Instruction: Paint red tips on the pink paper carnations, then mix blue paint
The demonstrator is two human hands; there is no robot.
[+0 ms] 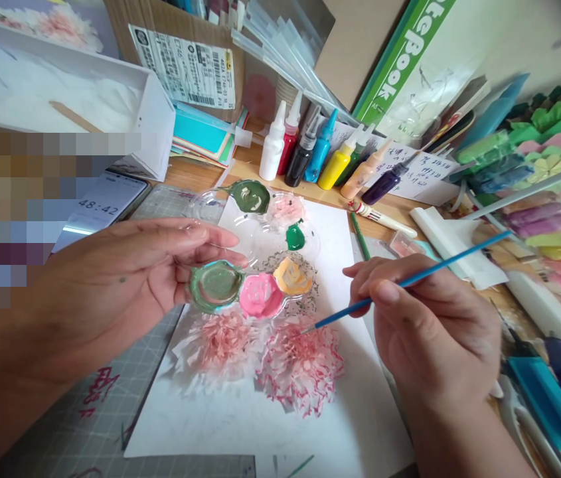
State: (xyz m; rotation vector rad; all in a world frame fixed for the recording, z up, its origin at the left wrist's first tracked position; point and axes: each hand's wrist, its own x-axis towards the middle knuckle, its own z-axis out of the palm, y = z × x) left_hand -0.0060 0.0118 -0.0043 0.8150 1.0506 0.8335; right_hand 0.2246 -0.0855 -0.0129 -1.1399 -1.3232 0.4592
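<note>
My left hand (pixel 160 259) is closed on the left edge of a clear plastic paint palette (pixel 255 236), held above a white sheet of paper (pixel 200 418). Its wells hold green, pink, pale orange and pale pink paint. In my right hand (pixel 424 325) is a thin blue paintbrush (pixel 439 265), gripped between thumb and fingers. The brush tip points down-left, over or against a paper flower (pixel 303 372) with deep pink petal edges; contact is unclear. Left of it lies a second paper flower (pixel 223 342), pink in the middle and white at the edges.
Several paint bottles (pixel 317 156) line the back. A white box (pixel 145 113) and a phone (pixel 105 199) stand at left. A green pencil (pixel 360 236) lies beyond the paper. Tools (pixel 549 392) crowd the right. A grey cutting mat (pixel 61 431) lies underneath.
</note>
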